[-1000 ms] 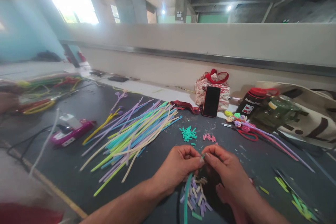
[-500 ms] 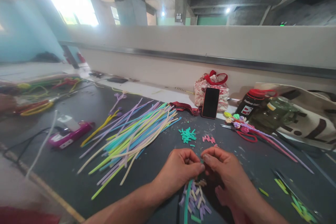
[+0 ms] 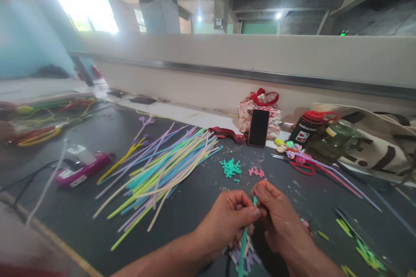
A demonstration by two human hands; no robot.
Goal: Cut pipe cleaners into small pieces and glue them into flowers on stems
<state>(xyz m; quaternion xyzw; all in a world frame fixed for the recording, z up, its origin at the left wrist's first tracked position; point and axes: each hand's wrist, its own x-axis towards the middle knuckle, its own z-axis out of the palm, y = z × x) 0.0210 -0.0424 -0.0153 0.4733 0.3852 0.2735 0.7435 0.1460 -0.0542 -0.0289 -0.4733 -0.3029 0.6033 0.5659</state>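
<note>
One left hand [image 3: 224, 216], right hand [image 3: 279, 214], fingers [image 3: 250, 214] pinching teal strip [image 3: 243, 249]; tabletop [image 3: 183, 218] gap, strip bundle [image 3: 169, 164] leftward

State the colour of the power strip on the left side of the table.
The power strip is magenta-purple, seen in the head view.

On the black bottle [image 3: 297, 137] at the far right, "Perfect" reads above a white logo, the next word blurred; the tote bag's [image 3: 378, 151] large dark lettering is illegible.
</note>
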